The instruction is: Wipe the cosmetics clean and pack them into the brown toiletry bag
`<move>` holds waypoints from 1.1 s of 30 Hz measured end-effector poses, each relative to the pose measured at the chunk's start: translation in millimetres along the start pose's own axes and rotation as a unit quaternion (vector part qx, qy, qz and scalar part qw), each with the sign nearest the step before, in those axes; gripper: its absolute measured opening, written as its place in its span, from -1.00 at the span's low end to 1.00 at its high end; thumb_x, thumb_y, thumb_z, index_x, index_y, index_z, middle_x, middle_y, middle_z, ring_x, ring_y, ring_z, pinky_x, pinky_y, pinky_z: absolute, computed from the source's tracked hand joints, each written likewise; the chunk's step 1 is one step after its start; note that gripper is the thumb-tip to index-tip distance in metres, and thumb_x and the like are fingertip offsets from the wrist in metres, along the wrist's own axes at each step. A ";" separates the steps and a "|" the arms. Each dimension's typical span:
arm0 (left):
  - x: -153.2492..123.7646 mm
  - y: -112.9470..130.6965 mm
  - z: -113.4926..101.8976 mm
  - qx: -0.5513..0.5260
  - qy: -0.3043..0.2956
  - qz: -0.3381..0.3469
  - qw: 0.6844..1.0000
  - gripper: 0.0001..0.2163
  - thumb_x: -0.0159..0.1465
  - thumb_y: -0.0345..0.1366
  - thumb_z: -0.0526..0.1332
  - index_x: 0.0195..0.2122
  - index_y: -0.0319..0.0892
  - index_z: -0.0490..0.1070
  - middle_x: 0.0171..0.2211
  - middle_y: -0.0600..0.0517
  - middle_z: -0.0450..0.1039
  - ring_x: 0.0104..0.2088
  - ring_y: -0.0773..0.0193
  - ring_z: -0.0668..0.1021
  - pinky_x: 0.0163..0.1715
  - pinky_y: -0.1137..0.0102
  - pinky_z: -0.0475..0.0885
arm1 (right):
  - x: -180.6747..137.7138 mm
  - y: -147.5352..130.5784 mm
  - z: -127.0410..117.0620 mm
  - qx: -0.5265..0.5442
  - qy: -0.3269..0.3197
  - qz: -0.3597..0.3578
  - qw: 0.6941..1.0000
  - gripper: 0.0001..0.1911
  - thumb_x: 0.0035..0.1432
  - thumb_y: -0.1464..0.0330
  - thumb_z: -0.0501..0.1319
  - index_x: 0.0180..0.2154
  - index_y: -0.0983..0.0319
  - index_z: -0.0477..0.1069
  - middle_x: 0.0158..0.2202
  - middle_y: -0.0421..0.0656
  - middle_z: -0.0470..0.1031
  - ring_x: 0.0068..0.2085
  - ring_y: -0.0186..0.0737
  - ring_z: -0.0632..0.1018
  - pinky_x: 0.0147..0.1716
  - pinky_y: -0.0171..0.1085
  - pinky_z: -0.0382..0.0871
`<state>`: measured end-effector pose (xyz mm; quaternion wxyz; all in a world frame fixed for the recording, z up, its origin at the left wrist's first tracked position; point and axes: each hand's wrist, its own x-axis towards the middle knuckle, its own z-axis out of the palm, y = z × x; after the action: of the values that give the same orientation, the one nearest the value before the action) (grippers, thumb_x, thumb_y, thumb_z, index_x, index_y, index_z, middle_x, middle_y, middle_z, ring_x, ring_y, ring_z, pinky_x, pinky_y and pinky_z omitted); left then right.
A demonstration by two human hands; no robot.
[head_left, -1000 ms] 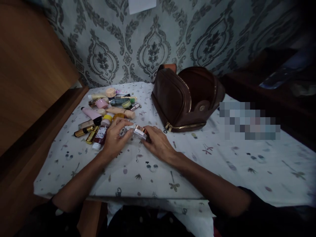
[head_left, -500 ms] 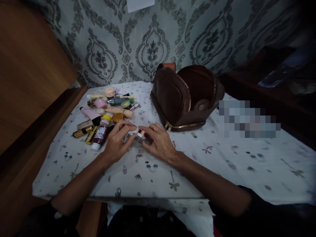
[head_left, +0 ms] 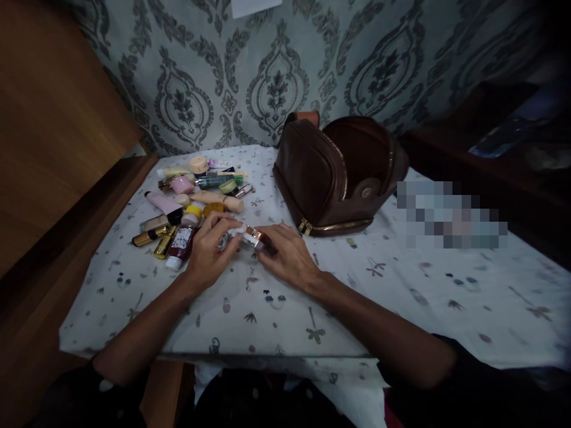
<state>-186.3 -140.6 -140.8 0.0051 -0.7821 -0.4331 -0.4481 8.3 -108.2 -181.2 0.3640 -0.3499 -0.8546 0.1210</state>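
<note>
Over the front middle of the table, my left hand [head_left: 209, 246] is closed on a small white-topped container [head_left: 239, 229], mostly hidden by the fingers. Facing it, my right hand [head_left: 288, 255] grips a small cosmetic bottle [head_left: 255, 238] with a clear end and a copper-coloured band; its dark rear part disappears under the palm. The two items meet or nearly meet between my fingertips. Just left of my left hand lie a dark red bottle [head_left: 181, 244] with a white cap, a yellow-lidded jar [head_left: 193, 215] and an amber round container [head_left: 213, 209].
Several tubes and bottles, among them a beige tube [head_left: 218, 200] and a lilac tube [head_left: 164, 206], lie at the back left. A brown leather bag [head_left: 312, 172] stands unzipped behind my right hand. Wooden furniture [head_left: 57, 131] borders the left side; a blurred-out patch covers something at right.
My right hand has shifted slightly, and more of the bottle's clear end and copper band now shows. My left hand still holds the white-topped container; the view has moved a little.
</note>
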 end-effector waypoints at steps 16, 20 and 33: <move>-0.3 4.3 0.4 0.005 -0.001 0.012 1.000 -0.89 0.31 -0.41 0.20 -0.15 -0.14 0.45 -0.18 -0.01 0.43 -0.10 0.19 0.51 -0.08 0.26 0.46 | 1.7 -2.0 -2.4 -0.011 -0.051 0.002 0.999 -0.51 0.17 0.39 0.24 0.15 0.20 0.30 -0.10 -0.06 0.52 -0.08 -0.01 0.46 -0.09 -0.10 0.29; 1.2 2.4 -0.9 0.001 0.001 -0.004 1.000 -0.90 0.32 -0.38 0.20 -0.16 -0.14 0.46 -0.19 -0.01 0.43 -0.10 0.18 0.50 -0.08 0.24 0.46 | 1.0 -1.5 -1.6 0.016 -0.048 0.009 0.999 -0.55 0.17 0.46 0.21 0.11 0.20 0.32 -0.09 -0.06 0.55 -0.09 -0.03 0.50 -0.08 -0.10 0.30; -1.2 8.7 0.5 0.014 -0.012 0.030 0.999 -0.88 0.32 -0.42 0.19 -0.14 -0.15 0.44 -0.18 -0.03 0.42 -0.11 0.21 0.51 -0.07 0.28 0.45 | 2.0 -4.4 -6.7 0.011 0.017 -0.040 0.999 -0.75 0.19 0.36 0.21 -0.07 0.23 0.39 -0.23 -0.08 0.50 -0.16 -0.05 0.45 -0.14 -0.13 0.27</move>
<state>-180.3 -146.7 -138.7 0.0241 -0.7999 -0.4152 -0.4326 9.8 -110.4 -173.4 0.3869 -0.3140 -0.8601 0.1098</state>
